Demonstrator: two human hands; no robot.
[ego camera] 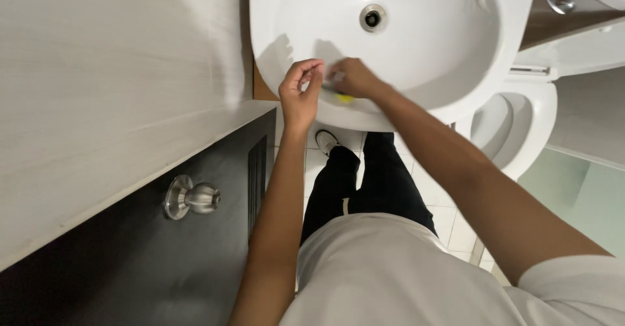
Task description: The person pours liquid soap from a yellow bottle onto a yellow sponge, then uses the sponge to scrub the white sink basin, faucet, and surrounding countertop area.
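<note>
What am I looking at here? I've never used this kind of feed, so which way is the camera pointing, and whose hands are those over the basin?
There is one picture, taken by a camera worn on a person's head and looking straight down. Both bare arms belong to that person. The white sink lies at the top, with its drain in the middle. The right hand presses a small yellow thing, perhaps a sponge, against the near rim; most of it is hidden. The left hand is beside it, fingers curled, holding nothing I can make out. Lower left is a dark door with a metal doorknob; on the right, a white toilet.
</note>
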